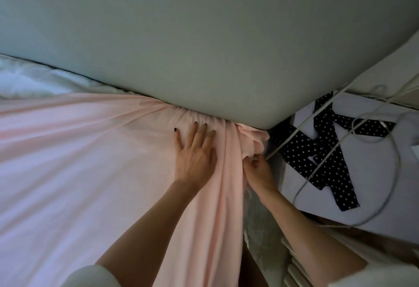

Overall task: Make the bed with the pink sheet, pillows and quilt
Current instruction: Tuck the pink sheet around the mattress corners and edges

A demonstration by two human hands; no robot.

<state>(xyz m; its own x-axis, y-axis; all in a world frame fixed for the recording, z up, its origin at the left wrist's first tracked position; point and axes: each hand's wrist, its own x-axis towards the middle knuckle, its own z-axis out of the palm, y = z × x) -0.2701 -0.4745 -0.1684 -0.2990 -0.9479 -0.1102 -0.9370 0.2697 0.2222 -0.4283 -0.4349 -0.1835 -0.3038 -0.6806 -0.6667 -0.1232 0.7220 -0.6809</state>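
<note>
Grey-green headboard (204,32) fills the whole upper part of the view, padded and smooth, curving down to a rounded corner at the right. Below it the pink sheet (74,155) covers the bed, pulled in long folds toward that corner, where its gathered edge bunches right against the headboard's lower edge. A white pillow (34,82) lies at the far left, tucked between sheet and headboard. To the right of the bed stands a white box (367,173) with a dark ribbon (326,157) dotted white crossed over it, and pale cables (353,141) trail across its top. The left hand (195,152) lies flat on the sheet just below the gathers, fingers straight and spread, pressing the cloth down. The right hand (258,168) is at the bed's corner, fingers curled, pinching the bunched edge of the sheet.
</note>
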